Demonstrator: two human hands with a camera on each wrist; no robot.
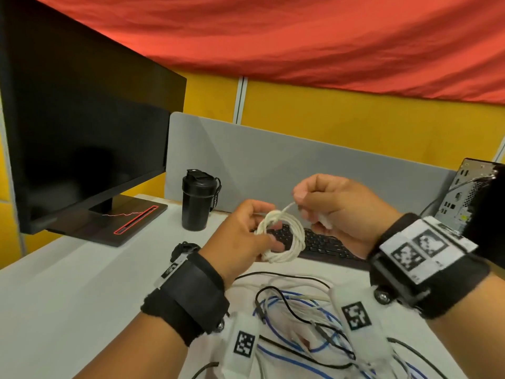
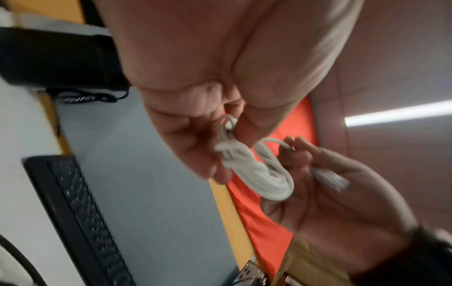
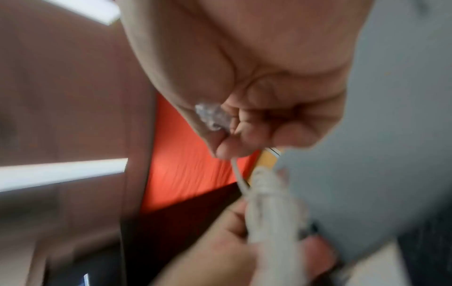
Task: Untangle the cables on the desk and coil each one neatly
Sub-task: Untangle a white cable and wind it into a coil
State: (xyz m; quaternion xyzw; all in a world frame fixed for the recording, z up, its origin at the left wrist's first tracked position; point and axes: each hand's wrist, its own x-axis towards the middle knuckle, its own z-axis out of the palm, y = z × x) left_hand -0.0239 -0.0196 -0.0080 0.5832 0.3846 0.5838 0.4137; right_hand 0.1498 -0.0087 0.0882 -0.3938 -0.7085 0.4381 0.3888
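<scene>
A white cable wound into a small coil (image 1: 284, 236) hangs in the air above the desk. My left hand (image 1: 246, 236) grips the coil's left side, thumb and fingers curled round the strands (image 2: 249, 166). My right hand (image 1: 328, 206) pinches the cable's loose end, which runs taut up from the coil's top (image 3: 238, 174), and its clear plug (image 3: 212, 118) lies in the curled fingers. A tangle of blue, black and white cables (image 1: 300, 318) lies on the desk below my wrists.
A black keyboard (image 1: 325, 247) lies just behind the coil. A black shaker bottle (image 1: 198, 199) stands behind it on the left, next to a dark monitor (image 1: 82, 132) on its stand. A computer case (image 1: 470, 192) stands at the far right, against the grey partition (image 1: 273, 160).
</scene>
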